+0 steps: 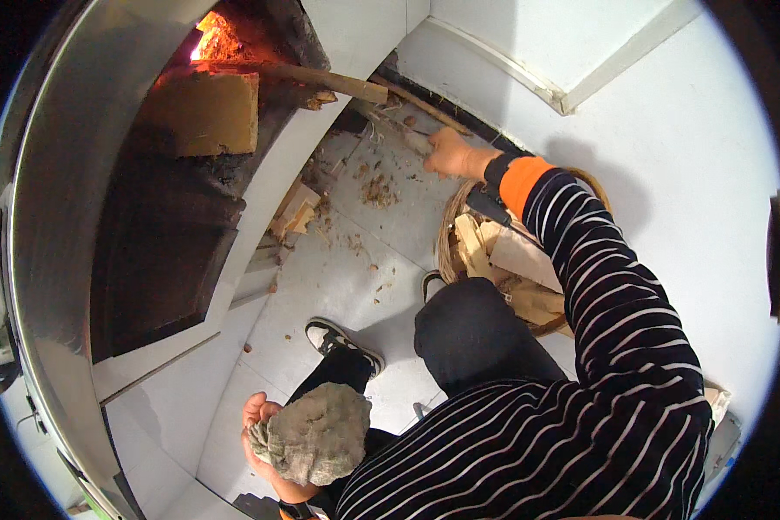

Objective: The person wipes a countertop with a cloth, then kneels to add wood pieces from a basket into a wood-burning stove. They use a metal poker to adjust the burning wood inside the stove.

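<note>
My left hand (260, 416) is low in the view, its fingers curled around a crumpled grey cloth (318, 434) near my lap. My outstretched right hand (447, 153) is closed on a blurred, pale, slender object (416, 140) that points toward the stove opening, low beside the wall; its kind is unclear. A fire (218, 39) burns in the stove's firebox at the upper left. One long piece of wood (354, 86) sticks out of the opening, above a large wooden block (218, 114) lit by the flames.
Near my right forearm, a wicker basket (452, 227) holds split firewood (526, 260) and a black-handled tool (489, 207). Wood pieces (296, 209) lie against the stove base, with debris (378, 188) scattered over the tiled floor. A long stick (422, 104) lies along the wall.
</note>
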A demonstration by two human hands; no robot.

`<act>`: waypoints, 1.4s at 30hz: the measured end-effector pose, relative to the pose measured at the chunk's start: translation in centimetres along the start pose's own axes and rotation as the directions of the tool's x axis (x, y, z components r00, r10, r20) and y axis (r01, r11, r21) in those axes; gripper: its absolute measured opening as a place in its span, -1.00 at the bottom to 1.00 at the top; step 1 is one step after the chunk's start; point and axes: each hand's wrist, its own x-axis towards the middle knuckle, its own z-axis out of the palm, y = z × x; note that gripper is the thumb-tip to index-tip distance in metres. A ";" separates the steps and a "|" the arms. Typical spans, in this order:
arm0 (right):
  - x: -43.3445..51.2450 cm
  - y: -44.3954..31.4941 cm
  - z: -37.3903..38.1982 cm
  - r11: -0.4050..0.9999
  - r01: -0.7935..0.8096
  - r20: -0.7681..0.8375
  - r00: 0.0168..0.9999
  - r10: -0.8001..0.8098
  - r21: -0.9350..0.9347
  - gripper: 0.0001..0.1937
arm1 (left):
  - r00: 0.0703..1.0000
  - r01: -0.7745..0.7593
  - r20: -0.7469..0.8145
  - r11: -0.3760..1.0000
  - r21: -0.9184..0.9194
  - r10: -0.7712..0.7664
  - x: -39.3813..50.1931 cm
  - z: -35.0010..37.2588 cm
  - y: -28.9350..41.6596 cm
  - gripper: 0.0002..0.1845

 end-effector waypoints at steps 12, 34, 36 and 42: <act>2.2 3.5 -6.4 0.991 -0.011 -0.013 1.000 0.013 0.130 -0.76 | 0.995 -0.022 0.101 1.000 0.019 0.020 -0.1 0.9 0.4 -0.52; -8.3 5.4 -15.4 0.820 0.337 -0.293 0.815 -0.500 -0.462 -0.67 | 0.984 -0.178 0.060 0.917 0.357 0.168 -2.0 3.3 -0.3 -0.57; -13.3 5.5 -17.3 0.862 0.422 -0.365 0.784 -0.503 -0.282 -0.68 | 0.980 -0.192 0.112 0.914 0.357 0.162 -2.0 2.9 -0.2 -0.53; -29.5 11.8 -17.0 0.906 0.239 -0.662 0.621 -0.419 -0.348 -0.74 | 0.984 -0.101 0.167 0.957 0.272 0.056 -1.8 2.5 -0.1 -0.48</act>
